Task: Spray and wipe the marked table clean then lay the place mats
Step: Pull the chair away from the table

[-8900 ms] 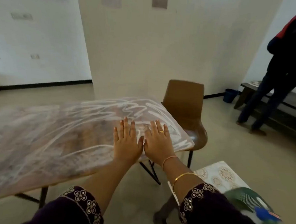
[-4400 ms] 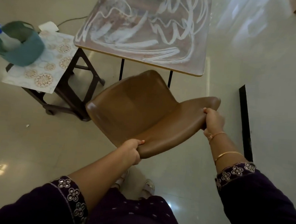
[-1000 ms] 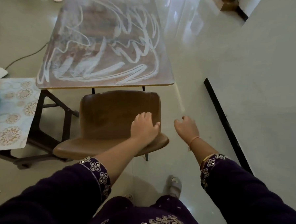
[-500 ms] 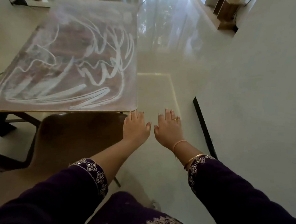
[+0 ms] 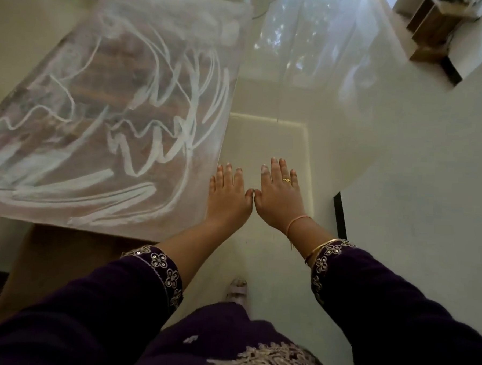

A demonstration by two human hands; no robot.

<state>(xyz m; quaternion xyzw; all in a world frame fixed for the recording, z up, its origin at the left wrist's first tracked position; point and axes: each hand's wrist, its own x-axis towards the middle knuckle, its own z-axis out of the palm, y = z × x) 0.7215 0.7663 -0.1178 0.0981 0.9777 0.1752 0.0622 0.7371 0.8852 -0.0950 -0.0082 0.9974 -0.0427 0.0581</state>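
Hands first: my left hand [image 5: 228, 195] and right hand [image 5: 279, 195] are both flat, palms down, fingers straight and a little spread, thumb tips touching, holding nothing. The left overlaps the right edge of the worktop [image 5: 112, 114] by its near corner; I cannot tell whether it rests there or hovers. The right hangs over bare floor [image 5: 267, 133]. From the hands, the worktop spreads from nine to eleven o'clock, covered in white scribbles [image 5: 164, 139] and a hazy film. At seven o'clock a brown chair [image 5: 63, 256] sits tucked beneath the near edge. Spray bottle, cloth and place mats are not in view. I judge the top stiff, smooth and rather slick, so wetted marks should smear before lifting. I'd brace one hand on the right edge while the other wipes, since a firm push could shift it.
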